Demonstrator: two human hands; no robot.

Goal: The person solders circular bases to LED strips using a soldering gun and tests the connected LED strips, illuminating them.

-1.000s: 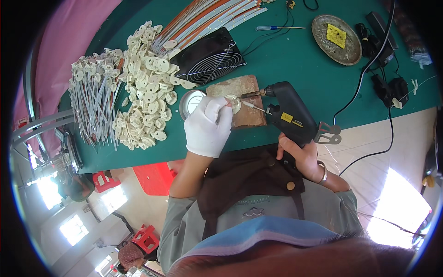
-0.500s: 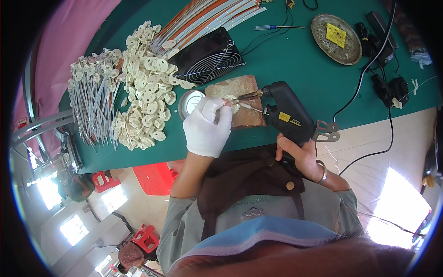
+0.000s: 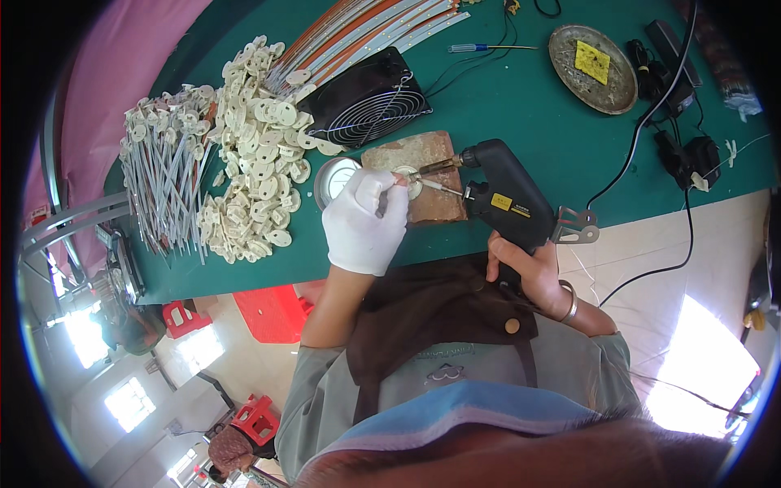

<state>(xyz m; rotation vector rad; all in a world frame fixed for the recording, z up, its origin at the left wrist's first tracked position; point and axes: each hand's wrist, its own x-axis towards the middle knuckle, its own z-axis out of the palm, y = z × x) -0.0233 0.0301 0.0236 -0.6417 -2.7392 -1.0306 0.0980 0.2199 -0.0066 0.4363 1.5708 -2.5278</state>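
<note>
Head view | left hand point(image 3: 364, 229), gloved, fingers pinched shut on thin wire over small white disc point(image 3: 406, 180) on brick point(image 3: 423, 175) | right hand point(image 3: 525, 272) wrapped around soldering gun point(image 3: 503, 193) grip | disc looks light, stiff, brittle: hold by rim.

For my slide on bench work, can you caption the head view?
Gloved left hand steadies a white disc on a brown block while the right hand aims a black soldering gun.

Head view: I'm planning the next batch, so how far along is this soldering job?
Possibly done: a bundle of wired pieces, though that is uncertain. In hand: the gloved left hand steadies a white disc on the brown block while the right hand grips the black soldering gun. Left: a large heap of loose discs.
</note>
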